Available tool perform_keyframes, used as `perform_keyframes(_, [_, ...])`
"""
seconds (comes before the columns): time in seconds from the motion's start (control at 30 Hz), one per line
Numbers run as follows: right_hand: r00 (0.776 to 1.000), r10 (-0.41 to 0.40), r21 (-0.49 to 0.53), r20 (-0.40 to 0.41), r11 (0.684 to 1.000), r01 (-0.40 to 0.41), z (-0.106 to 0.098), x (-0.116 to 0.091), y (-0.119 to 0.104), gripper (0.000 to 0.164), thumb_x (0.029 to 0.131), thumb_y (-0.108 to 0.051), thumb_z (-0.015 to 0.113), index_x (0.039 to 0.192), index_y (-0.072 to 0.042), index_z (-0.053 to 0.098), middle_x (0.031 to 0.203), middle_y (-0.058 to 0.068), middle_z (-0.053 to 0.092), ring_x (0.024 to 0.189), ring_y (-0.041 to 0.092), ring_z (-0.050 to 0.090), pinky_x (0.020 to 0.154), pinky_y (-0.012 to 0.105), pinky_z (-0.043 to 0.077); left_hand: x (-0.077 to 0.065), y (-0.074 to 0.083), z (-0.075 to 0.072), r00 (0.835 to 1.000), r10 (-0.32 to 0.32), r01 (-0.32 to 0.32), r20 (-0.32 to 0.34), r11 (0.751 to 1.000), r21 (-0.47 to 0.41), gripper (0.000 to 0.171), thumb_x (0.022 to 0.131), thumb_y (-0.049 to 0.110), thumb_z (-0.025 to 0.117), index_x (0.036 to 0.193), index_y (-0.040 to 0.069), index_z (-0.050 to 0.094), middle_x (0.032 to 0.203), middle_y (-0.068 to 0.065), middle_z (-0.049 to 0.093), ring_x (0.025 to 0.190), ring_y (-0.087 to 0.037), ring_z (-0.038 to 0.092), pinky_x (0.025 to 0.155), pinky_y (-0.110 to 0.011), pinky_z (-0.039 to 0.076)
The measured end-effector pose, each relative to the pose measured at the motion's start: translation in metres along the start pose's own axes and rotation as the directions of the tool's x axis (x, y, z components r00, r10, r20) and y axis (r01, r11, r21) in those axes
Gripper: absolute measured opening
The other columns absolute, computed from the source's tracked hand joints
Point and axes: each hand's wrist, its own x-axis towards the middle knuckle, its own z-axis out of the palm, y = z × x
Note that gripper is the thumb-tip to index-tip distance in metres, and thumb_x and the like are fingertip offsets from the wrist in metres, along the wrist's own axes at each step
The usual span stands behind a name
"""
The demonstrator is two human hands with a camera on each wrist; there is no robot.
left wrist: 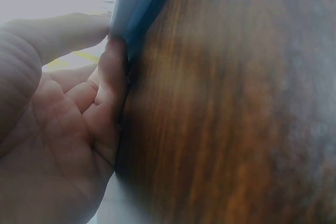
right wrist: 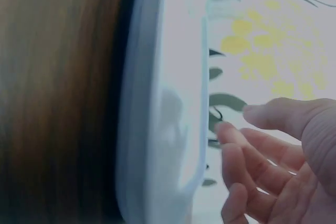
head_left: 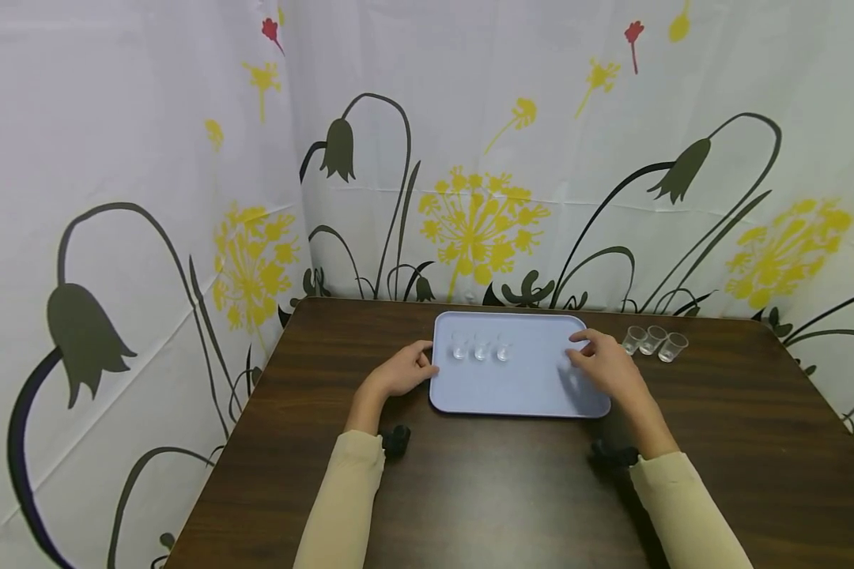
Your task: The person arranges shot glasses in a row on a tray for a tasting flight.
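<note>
A pale blue rectangular tray (head_left: 494,393) lies on the dark wooden table. Three small clear cups (head_left: 481,352) stand in a row on its left half. At the tray's left edge, my left hand (head_left: 402,370) grips the rim; the left wrist view shows the thumb (left wrist: 79,32) on the rim and curled fingers against its side. Over the tray's right part hovers my right hand (head_left: 605,365), thumb and fingers apart with nothing between them. Its shadow falls on the tray, and the right wrist view shows a gap between the fingertips (right wrist: 231,132) and the tray.
Right of the tray, beyond my right hand, three more small clear cups (head_left: 652,340) stand close together on the table (head_left: 484,490). A white curtain (head_left: 470,95) with a flower print hangs behind and to the left of the table. Each wrist wears a black device (head_left: 396,441).
</note>
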Motion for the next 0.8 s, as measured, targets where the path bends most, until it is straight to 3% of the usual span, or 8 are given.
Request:
perform_keyframes(0.2, [0.993, 0.013, 0.01, -0.116, 1.0, -0.012, -0.019, -0.003, 0.008, 0.04, 0.106, -0.023, 0.065, 0.139, 0.001, 0.066, 0.103, 0.021, 0.077, 0.088, 0.031, 0.071, 0.07, 0.036, 0.05, 0.0, 0.001, 0.0, 1.0, 0.0, 0.0, -0.002, 1.0, -0.007, 0.066, 0.106, 0.016, 0.063, 0.161, -0.007, 0.038, 0.092, -0.005, 0.061, 0.072, -0.014, 0.049, 0.071, -0.028, 0.041])
perform_keyframes(0.47, [0.987, 0.108, -0.041, -0.122, 0.993, -0.114, -0.029, -0.006, 0.032, 0.054, 0.108, -0.036, 0.061, 0.153, -0.007, 0.056, 0.118, 0.022, 0.073, 0.096, 0.035, 0.069, 0.066, 0.04, 0.047, -0.002, 0.0, 0.002, 1.0, -0.01, 0.01, 0.006, 1.0, -0.022, 0.065, 0.106, 0.016, 0.062, 0.162, -0.006, 0.037, 0.09, -0.003, 0.059, 0.071, -0.013, 0.048, 0.07, -0.028, 0.04])
perform_keyframes(0.7, [0.97, 0.218, -0.052, -0.109, 0.973, -0.224, -0.038, -0.005, 0.047, 0.068, 0.108, -0.045, 0.057, 0.166, -0.013, 0.039, 0.138, 0.025, 0.067, 0.122, 0.051, 0.063, 0.081, 0.065, 0.049, -0.002, 0.002, 0.0, 1.0, -0.004, 0.004, 0.005, 1.0, -0.03, 0.065, 0.107, 0.016, 0.062, 0.162, -0.007, 0.037, 0.09, -0.002, 0.059, 0.07, -0.012, 0.047, 0.069, -0.028, 0.04])
perform_keyframes(0.8, [0.96, 0.264, -0.061, -0.097, 0.961, -0.27, -0.041, -0.004, 0.051, 0.072, 0.108, -0.049, 0.054, 0.169, -0.016, 0.032, 0.143, 0.024, 0.066, 0.127, 0.055, 0.06, 0.086, 0.07, 0.048, -0.002, 0.002, 0.0, 1.0, -0.004, 0.004, 0.002, 1.0, -0.026, 0.065, 0.107, 0.016, 0.062, 0.162, -0.006, 0.037, 0.09, -0.002, 0.059, 0.07, -0.013, 0.047, 0.07, -0.028, 0.04])
